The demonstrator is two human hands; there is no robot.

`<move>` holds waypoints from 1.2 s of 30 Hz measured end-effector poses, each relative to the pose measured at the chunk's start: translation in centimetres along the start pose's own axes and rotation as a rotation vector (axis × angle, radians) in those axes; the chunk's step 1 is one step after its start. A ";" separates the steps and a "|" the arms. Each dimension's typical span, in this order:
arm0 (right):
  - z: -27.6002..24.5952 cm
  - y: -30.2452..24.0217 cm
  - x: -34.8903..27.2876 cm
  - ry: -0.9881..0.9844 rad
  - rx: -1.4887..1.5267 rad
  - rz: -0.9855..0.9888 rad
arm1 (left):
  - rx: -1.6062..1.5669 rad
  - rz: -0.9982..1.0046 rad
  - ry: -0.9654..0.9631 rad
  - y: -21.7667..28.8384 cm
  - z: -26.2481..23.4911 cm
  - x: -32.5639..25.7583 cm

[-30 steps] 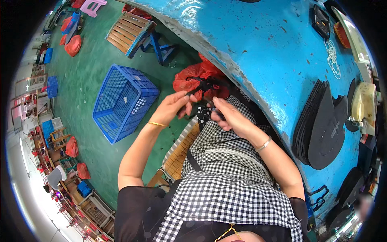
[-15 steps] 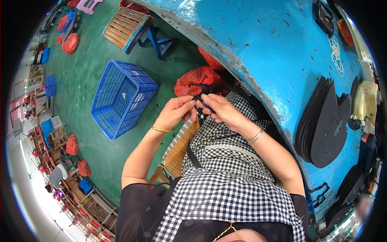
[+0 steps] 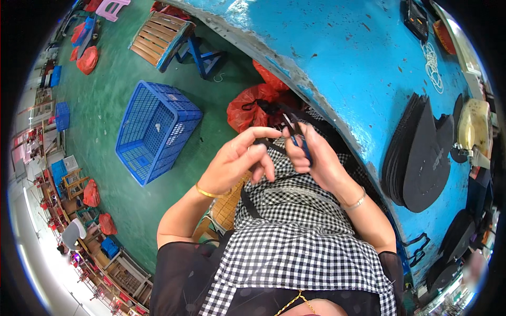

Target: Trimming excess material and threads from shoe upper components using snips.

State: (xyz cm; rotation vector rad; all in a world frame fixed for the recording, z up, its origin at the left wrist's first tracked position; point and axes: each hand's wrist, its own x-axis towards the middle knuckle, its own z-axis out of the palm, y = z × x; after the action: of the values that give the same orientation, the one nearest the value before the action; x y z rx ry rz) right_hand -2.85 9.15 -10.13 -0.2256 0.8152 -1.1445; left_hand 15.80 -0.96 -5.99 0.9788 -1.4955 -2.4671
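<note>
two hands working a black strap over a checked apron

seen from above, a person sits at the edge of a blue worktable (image 3: 342,58). the left hand (image 3: 237,163) is raised over the lap, thumb and forefinger pinched on one end of a thin black strap (image 3: 271,146). the right hand (image 3: 313,155) is curled closed around small blue-handled scissors (image 3: 301,141), which meet the same strap between the two hands. both hands hover just above a black-and-white checked apron (image 3: 295,231). a red plastic bag (image 3: 253,105) lies on the green floor beyond the hands. a blue plastic crate (image 3: 155,129) stands to the left. stacks of black sole-shaped pieces (image 3: 416,152) rest on the table to the right.
</note>
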 end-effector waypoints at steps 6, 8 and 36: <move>2.3 -2.0 -5.5 0.087 -0.527 -0.372 | 0.144 0.050 -0.220 3.4 4.8 -0.7; 3.5 -2.6 -6.7 0.032 -0.163 -0.377 | 0.085 0.059 -0.279 3.4 5.9 -0.3; -11.2 -4.0 -28.3 1.635 -1.816 -0.762 | -0.288 0.306 -0.468 7.3 15.1 7.3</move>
State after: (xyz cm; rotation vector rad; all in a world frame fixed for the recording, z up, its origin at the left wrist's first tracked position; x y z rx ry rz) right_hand -18.02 34.84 -2.77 -1.2240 3.3324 -0.6515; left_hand -0.21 3.91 1.29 0.1138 -1.2152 -2.6774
